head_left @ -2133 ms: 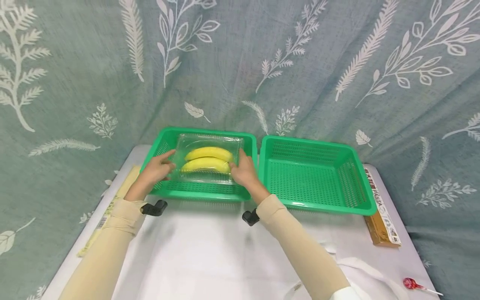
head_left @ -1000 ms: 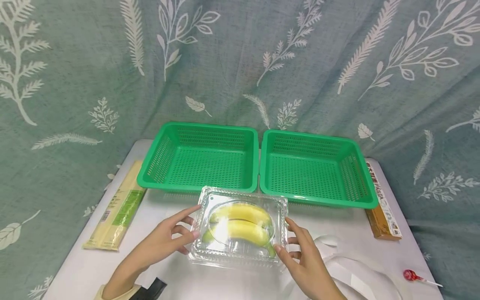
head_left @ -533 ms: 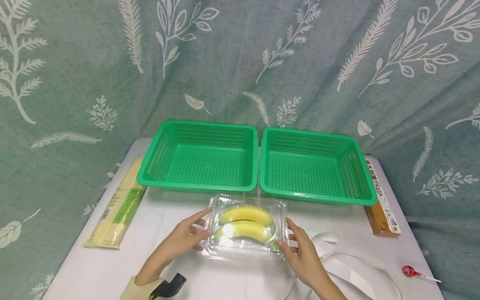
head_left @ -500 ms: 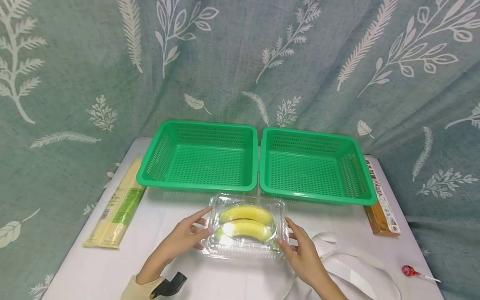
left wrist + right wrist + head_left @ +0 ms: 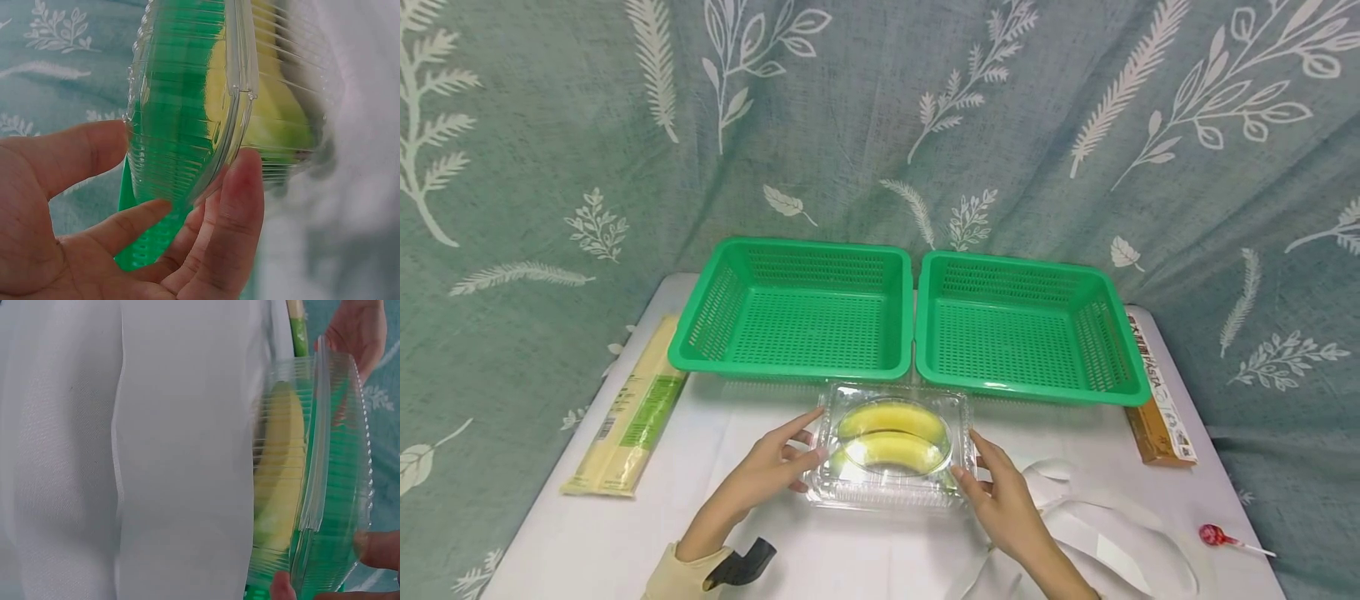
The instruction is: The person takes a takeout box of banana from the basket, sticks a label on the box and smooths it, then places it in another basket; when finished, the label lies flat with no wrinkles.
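Observation:
Both hands hold a clear plastic clamshell box in front of the baskets; its lid and base meet at the rim. Two yellow bananas with greenish ends lie inside. My left hand grips the left end, the thumb on one side and fingers on the other, as the left wrist view shows on the ribbed box wall. At the right end, my right hand grips with thumb and fingers; most of it is outside the right wrist view, where the thumb shows.
Two green baskets, left and right, stand side by side against the curtain. A pasta packet lies left, a pasta box right. White curved sheet material and a red lollipop lie front right.
From over the left basket, both hands have brought the box with the bananas toward me and to the right. In the last half second it has barely moved.

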{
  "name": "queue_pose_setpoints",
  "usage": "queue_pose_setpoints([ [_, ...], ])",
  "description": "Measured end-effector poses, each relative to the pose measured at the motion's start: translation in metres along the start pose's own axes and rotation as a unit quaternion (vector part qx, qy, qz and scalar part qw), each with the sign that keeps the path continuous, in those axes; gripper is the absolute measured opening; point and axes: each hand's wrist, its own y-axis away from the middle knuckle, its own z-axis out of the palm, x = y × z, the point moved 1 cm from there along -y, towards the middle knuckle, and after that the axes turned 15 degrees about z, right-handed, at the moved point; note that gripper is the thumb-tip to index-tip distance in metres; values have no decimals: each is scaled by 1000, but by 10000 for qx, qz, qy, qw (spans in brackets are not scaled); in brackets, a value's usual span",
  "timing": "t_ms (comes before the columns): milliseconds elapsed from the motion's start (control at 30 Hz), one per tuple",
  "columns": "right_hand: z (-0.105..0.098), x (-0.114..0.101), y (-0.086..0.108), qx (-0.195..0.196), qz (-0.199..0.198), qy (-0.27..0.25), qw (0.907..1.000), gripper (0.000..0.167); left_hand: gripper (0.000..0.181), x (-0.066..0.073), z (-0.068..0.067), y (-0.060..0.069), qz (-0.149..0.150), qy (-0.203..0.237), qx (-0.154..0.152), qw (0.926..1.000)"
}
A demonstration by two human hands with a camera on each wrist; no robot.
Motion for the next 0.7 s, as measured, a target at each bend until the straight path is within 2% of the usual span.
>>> queue_pose_setpoints([
  [167,0,1,2,-80,46,33,10000,64,72,-2,1,1,-34,11,11,10000],
  [333,-6,-2,3,-454,140,200,9987,70,72,-2,0,1,-58,12,-33,10000],
  [433,-17,-4,4,-649,36,457,9968,76,73,-1,0,0,-98,38,-59,9999],
  [500,-28,-3,4,-619,-84,655,9959,77,73,-1,0,0,-126,35,-57,9999],
  [633,-52,4,8,-400,-199,1107,9928,67,72,-1,0,0,-147,5,4,9999],
  [700,-62,10,11,-452,-174,1360,9895,60,72,-1,0,1,-162,0,35,9999],
])
